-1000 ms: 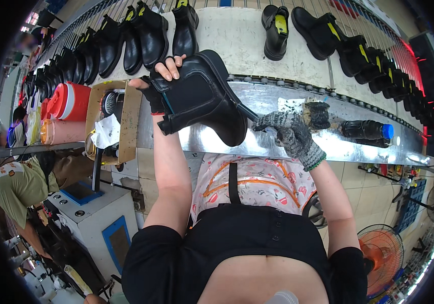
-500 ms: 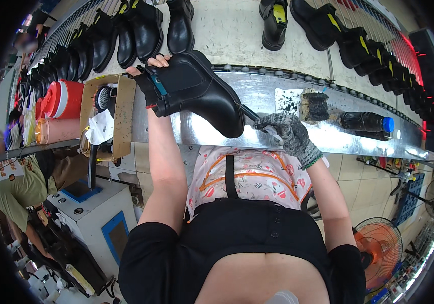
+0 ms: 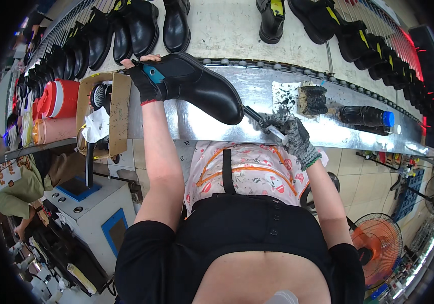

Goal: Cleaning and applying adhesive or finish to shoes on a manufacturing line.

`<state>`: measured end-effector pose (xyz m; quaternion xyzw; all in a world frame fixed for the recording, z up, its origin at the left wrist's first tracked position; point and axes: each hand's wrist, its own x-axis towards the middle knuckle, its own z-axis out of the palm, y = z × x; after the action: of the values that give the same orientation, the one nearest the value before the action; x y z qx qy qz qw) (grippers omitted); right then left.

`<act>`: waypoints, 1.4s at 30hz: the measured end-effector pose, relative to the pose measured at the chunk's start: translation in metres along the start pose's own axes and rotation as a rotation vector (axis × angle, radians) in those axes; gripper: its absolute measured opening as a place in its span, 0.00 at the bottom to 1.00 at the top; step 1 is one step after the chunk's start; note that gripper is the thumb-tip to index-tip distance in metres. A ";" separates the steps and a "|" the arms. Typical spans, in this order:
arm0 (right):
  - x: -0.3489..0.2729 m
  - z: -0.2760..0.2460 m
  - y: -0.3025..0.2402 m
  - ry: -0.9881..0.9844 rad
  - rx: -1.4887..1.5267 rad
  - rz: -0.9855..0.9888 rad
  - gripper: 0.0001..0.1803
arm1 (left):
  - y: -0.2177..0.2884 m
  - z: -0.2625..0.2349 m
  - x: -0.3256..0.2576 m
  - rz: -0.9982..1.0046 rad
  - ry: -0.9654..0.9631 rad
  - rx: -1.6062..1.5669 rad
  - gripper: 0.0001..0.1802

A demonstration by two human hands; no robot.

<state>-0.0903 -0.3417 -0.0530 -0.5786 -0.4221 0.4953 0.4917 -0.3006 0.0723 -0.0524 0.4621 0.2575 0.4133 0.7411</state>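
Observation:
A black ankle boot (image 3: 204, 91) is held over the metal bench, its toe pointing right and toward me. My bare left hand (image 3: 150, 58) is shut on it at the shaft; a few fingers show along the upper edge, the rest are hidden. Beside that hand, a teal tab (image 3: 153, 74) with a round eyelet shows on the shaft. In a grey knitted glove, my right hand (image 3: 293, 137) is closed round a slim dark tool (image 3: 252, 113) with a pale end. The tool's tip meets the boot's toe edge; I cannot make out what kind of tip it is.
Behind the bench edge (image 3: 257, 64), rows of black boots (image 3: 143, 30) stand on a pale surface. At right lie a black-stained block (image 3: 312, 100) and a dark bottle with a blue cap (image 3: 361, 116). A cardboard box (image 3: 121, 114) and red jug (image 3: 65, 99) stand left.
The boot has moved a little away from me and turned, so its teal tab shows more fully. The tool stays at the toe. My view has shifted slightly.

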 end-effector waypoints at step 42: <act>0.000 0.000 -0.024 0.572 0.355 0.379 0.27 | 0.042 0.152 -0.183 0.018 0.193 1.321 0.37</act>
<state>-0.0903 -0.3376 -0.0293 -0.6670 -0.0613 0.4615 0.5817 -0.2966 -0.1454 0.0523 0.7821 0.5179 0.2143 0.2725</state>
